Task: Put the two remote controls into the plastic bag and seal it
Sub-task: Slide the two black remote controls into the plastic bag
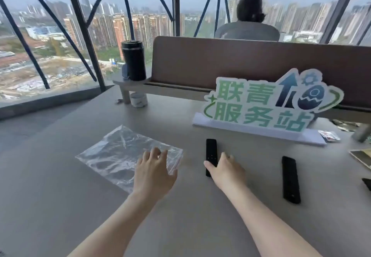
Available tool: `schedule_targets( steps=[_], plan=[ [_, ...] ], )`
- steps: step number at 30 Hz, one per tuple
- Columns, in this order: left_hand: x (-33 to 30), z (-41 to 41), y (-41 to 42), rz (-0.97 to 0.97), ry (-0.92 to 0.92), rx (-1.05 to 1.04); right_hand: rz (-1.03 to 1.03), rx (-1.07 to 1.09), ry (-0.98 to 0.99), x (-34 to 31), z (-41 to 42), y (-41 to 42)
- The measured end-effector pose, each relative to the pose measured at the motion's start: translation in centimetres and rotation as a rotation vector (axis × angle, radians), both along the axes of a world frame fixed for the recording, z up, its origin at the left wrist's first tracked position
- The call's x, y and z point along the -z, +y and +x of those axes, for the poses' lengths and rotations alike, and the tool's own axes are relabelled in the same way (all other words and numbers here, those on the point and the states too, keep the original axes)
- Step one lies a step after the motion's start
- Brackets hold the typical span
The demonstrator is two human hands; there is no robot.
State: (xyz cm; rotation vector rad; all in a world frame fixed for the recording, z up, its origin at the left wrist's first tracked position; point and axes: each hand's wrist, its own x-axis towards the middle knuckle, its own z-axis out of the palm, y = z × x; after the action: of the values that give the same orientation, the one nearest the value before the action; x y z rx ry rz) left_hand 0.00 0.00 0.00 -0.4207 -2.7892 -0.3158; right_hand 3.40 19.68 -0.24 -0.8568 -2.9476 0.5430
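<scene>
A clear plastic bag (118, 152) lies flat on the grey table, left of centre. My left hand (153, 173) rests on the bag's near right corner with fingers spread. A slim black remote (211, 150) lies lengthwise just right of the bag. My right hand (224, 171) is over its near end, thumb on the left side and fingers on the right; whether it grips the remote is unclear. A second, longer black remote (290, 179) lies farther right, untouched.
A white foam sign with green characters (259, 108) stands behind the remotes. A black tumbler (133, 60) sits on a raised shelf, a small white cup (138, 99) below it. A brown divider (241, 60) crosses the back, a seated person beyond it. Small items lie at the right edge.
</scene>
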Motion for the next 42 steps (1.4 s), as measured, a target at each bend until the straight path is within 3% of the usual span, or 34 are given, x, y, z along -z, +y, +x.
schedule_targets(
  steps=[3,7,12,15,18,21,26,31,38,42],
  plan=[
    [0.6,0.7,-0.7,-0.04,-0.009,-0.006,0.005,0.024,0.011,0.5,0.3,-0.9],
    [0.7,1.3,-1.6,0.013,-0.037,0.01,-0.152,0.039,-0.026,0.2,1.4,-1.2],
    [-0.6,1.6,-1.0,0.153,-0.025,0.158,-0.861,0.06,0.165,-3.1,7.4,1.8],
    [-1.7,2.5,1.7,0.242,0.002,0.251,-1.067,0.003,0.182,-6.5,13.5,4.4],
    [-3.1,4.6,6.0,0.343,0.008,0.362,-1.027,-0.029,0.038,-8.2,17.5,5.6],
    [-4.3,7.2,9.9,0.346,-0.018,0.421,-0.975,-0.052,0.027,-7.7,17.7,5.8],
    [-4.5,9.0,12.3,0.375,-0.077,0.428,-1.027,0.007,0.263,-5.4,16.1,4.8],
    [-3.5,8.7,11.9,0.425,-0.108,0.403,-0.814,0.27,0.516,-3.7,18.0,8.3],
    [-2.2,9.2,12.1,0.483,-0.157,0.427,-0.293,0.388,0.235,-0.4,15.4,12.9],
    [-1.0,9.5,11.2,0.386,-0.183,0.406,-0.07,0.385,0.126,-0.3,13.1,12.2]
  ],
)
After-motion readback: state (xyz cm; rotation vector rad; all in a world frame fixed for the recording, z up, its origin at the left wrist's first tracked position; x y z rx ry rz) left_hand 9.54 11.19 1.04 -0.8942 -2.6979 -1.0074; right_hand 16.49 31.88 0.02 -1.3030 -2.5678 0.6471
